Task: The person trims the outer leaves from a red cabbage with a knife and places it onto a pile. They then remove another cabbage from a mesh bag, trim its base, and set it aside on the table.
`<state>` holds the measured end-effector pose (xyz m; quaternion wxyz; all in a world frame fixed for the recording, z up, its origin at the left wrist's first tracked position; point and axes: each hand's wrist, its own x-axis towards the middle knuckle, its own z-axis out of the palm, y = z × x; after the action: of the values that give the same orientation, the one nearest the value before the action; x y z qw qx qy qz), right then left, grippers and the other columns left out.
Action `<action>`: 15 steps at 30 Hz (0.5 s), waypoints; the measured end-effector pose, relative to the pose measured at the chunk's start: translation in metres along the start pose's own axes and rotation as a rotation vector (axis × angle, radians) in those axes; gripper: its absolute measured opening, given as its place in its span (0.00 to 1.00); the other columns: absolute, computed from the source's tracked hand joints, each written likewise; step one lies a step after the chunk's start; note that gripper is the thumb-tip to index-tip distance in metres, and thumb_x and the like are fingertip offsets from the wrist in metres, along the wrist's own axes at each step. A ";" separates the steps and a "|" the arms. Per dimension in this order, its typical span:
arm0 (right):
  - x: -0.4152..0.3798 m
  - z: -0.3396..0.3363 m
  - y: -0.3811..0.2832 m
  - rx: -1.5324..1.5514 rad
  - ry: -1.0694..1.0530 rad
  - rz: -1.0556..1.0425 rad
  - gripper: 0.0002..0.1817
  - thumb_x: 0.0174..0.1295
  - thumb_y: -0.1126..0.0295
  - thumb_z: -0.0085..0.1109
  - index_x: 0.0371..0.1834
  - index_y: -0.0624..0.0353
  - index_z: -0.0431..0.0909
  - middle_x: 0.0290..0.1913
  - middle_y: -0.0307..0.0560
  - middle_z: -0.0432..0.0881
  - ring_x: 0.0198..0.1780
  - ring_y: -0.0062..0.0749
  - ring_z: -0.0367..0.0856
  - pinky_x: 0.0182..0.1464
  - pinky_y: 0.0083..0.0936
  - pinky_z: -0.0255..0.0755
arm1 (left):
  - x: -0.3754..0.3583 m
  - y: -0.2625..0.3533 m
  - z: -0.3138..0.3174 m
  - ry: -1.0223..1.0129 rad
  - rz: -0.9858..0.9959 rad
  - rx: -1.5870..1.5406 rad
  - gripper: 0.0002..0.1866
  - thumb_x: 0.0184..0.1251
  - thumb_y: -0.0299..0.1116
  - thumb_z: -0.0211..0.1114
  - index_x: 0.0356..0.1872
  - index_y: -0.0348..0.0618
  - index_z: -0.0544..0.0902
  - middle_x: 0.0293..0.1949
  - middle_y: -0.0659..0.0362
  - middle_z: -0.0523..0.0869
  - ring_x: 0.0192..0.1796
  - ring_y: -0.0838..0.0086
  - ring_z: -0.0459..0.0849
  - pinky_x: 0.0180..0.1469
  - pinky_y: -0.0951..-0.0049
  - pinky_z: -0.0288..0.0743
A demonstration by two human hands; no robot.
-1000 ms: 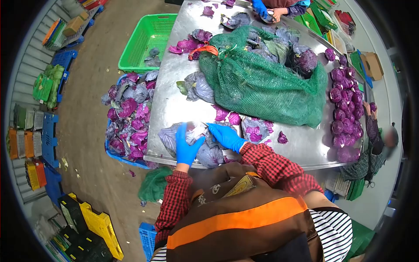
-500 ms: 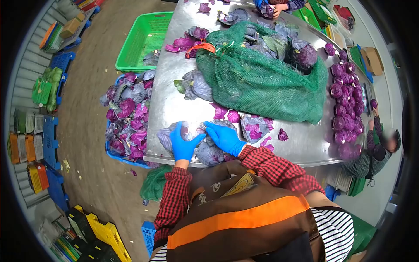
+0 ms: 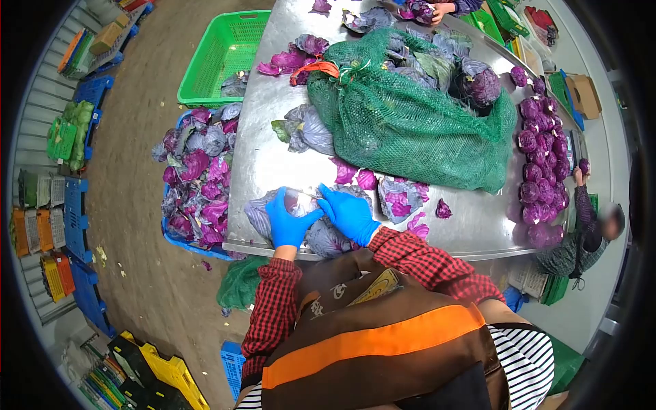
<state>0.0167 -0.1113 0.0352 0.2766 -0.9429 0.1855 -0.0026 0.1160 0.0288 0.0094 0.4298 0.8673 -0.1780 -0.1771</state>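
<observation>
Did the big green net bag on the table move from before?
No. The green net bag lies in the same spot on the steel table, its orange tie still beside the same purple leaves. Only the head camera shifted a little.

– what do we see past the grip?
– we see a green net sack (image 3: 410, 130) beyond it and trimmed heads (image 3: 543, 164) far right.
– and left?
– a blue crate of leaves (image 3: 198, 178), with a green basket (image 3: 219, 61) farther off.

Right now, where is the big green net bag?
In the head view, the green net bag lies on the metal table, beyond the gloved hands, left of the row of purple cabbages.
</observation>
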 end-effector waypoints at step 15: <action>0.043 -0.012 -0.005 0.031 -0.030 0.017 0.24 0.68 0.49 0.49 0.55 0.54 0.78 0.37 0.51 0.85 0.36 0.44 0.85 0.35 0.40 0.77 | -0.011 -0.006 0.000 0.036 0.078 -0.020 0.55 0.35 0.46 0.85 0.67 0.39 0.64 0.56 0.48 0.70 0.59 0.56 0.70 0.63 0.58 0.66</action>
<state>0.0573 -0.1288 0.0436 0.2937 -0.9369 0.1891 0.0109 0.1073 0.0376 0.0065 0.4483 0.8583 -0.2021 -0.1464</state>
